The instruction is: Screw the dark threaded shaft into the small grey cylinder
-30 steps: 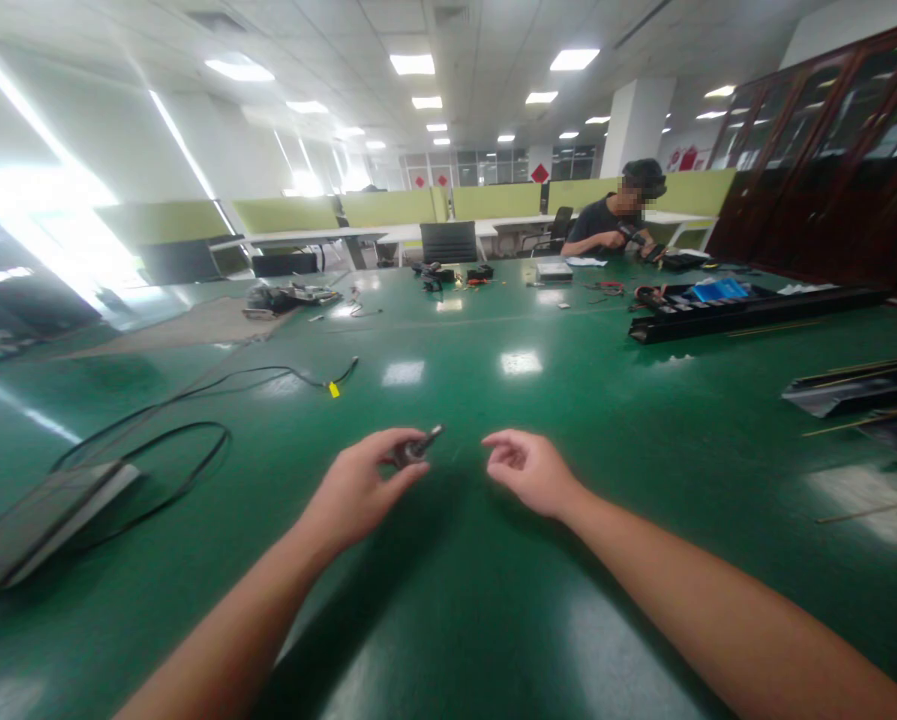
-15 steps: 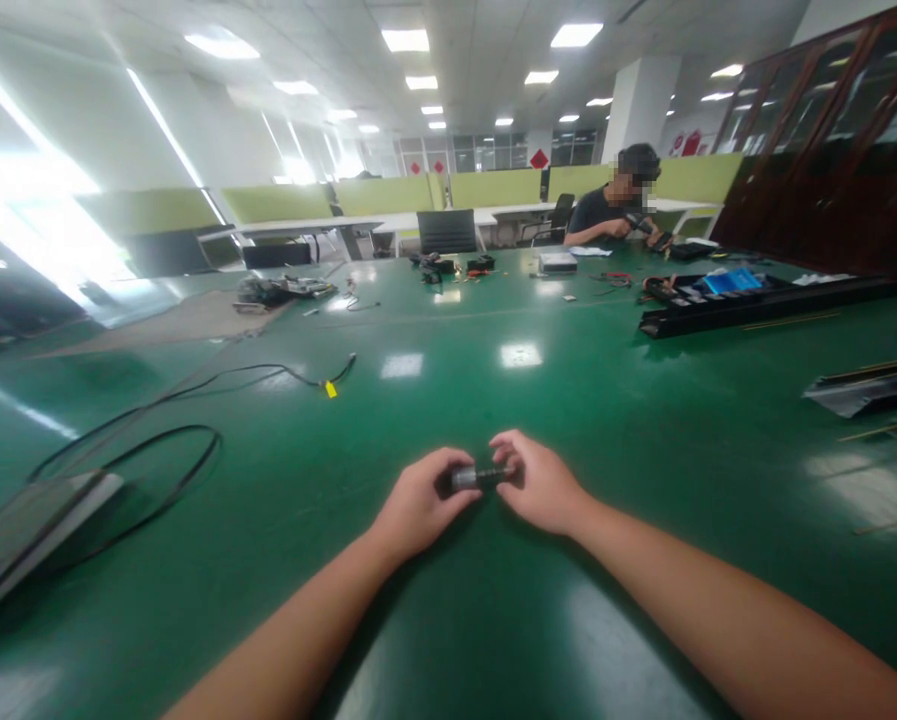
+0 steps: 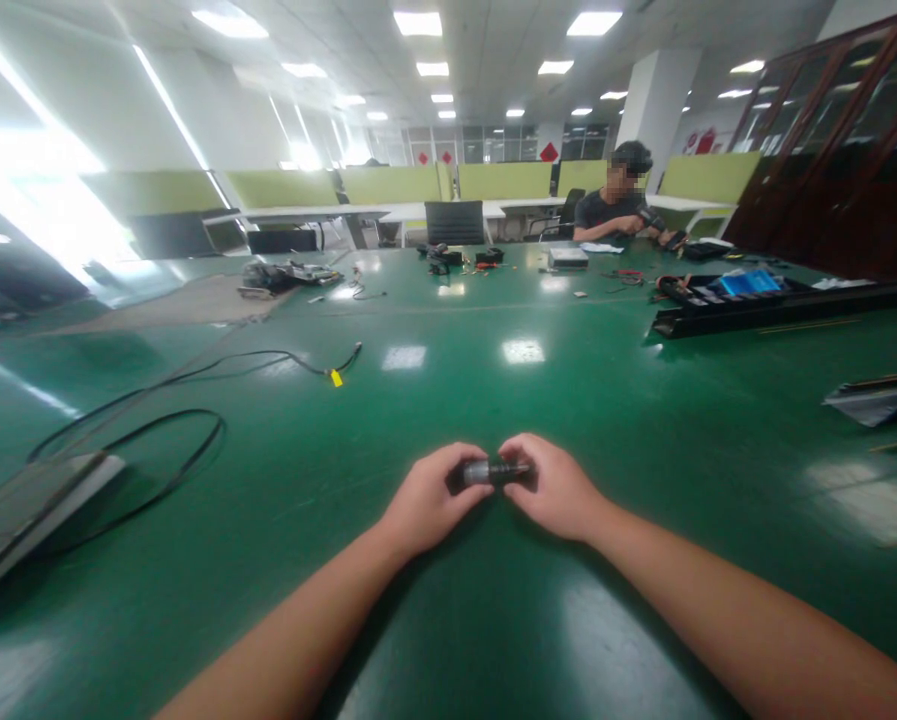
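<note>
A small dark cylinder with a silver-grey band (image 3: 478, 472) lies crosswise between my hands, just above the green table (image 3: 448, 400). My left hand (image 3: 431, 497) grips its left end, thumb in front and fingers behind. Around the narrower, darker right end curl the thumb and fingers of my right hand (image 3: 557, 487). Fine detail on the cylinder is blurred, and both of its ends are partly covered by my fingers.
On the left, a flat grey device (image 3: 35, 510) lies near a black cable (image 3: 215, 425) with a yellow tag (image 3: 336, 378). A long black channel (image 3: 718, 318) with blue items sits at right. Across the table a person (image 3: 617, 205) handles a dark object.
My right thumb and fingers have closed in around the cylinder's right end. The cylinder and both hands sit slightly further right in the picture, and the view has shifted a little.
</note>
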Motion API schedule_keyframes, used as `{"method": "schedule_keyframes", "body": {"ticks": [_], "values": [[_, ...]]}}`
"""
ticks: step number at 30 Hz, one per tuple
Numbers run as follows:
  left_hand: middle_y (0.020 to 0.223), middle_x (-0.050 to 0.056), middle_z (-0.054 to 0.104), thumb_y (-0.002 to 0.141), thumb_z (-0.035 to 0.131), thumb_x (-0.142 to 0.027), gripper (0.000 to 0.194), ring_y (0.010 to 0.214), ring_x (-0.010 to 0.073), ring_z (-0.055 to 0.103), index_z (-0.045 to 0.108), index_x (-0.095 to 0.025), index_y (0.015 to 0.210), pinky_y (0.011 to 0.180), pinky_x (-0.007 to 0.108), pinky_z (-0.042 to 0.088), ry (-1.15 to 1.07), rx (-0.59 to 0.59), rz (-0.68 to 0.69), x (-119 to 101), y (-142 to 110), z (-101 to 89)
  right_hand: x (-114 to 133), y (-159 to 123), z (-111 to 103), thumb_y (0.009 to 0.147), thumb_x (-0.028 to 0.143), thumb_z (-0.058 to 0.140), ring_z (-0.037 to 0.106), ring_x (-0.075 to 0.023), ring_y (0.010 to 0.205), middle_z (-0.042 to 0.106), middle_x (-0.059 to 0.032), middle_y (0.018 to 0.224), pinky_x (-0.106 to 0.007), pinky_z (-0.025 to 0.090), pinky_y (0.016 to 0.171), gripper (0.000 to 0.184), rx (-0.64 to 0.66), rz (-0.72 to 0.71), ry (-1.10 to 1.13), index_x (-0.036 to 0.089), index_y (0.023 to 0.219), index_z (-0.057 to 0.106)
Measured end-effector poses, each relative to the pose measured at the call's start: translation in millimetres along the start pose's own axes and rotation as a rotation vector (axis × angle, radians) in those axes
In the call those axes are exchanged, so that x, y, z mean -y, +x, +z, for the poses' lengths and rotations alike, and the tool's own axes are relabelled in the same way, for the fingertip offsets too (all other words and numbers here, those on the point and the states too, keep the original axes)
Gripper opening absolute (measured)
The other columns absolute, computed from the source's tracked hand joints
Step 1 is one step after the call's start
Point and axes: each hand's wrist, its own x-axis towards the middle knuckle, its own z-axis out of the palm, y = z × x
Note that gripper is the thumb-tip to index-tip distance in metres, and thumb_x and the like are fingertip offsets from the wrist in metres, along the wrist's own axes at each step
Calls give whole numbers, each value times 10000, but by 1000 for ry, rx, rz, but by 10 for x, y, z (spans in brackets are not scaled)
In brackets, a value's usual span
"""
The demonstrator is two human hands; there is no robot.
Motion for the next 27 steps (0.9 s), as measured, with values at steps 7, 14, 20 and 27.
{"method": "schedule_keyframes", "body": {"ticks": [7,14,20,27], "values": [[1055,34,685,847,670,-277,257,960,200,635,627,-223,1094,869,325,487,10,10,-8,-7,-7,0,-2,15,-1,743,96,671,603,-192,884,642,-27,981,-306,465,780,310,3,-28,-26,219,1025,634],[1061,36,676,858,659,-275,253,966,200,628,618,-224,1103,868,326,483,5,8,5,5,-10,1,52,33,8,749,114,685,602,-193,887,643,-23,972,-302,459,771,280,13,-39,-40,220,1005,649],[1061,39,683,852,664,-285,247,970,210,633,622,-229,1089,879,341,484,9,27,3,-10,-10,3,32,27,7,753,121,686,608,-188,853,646,-25,959,-298,467,751,260,21,-29,-22,220,991,654],[1086,61,678,859,653,-304,268,986,222,630,617,-222,1112,880,353,484,13,34,8,14,-21,26,17,9,1,759,126,692,614,-193,868,655,-33,955,-303,478,766,247,16,-36,20,215,987,661]]}}
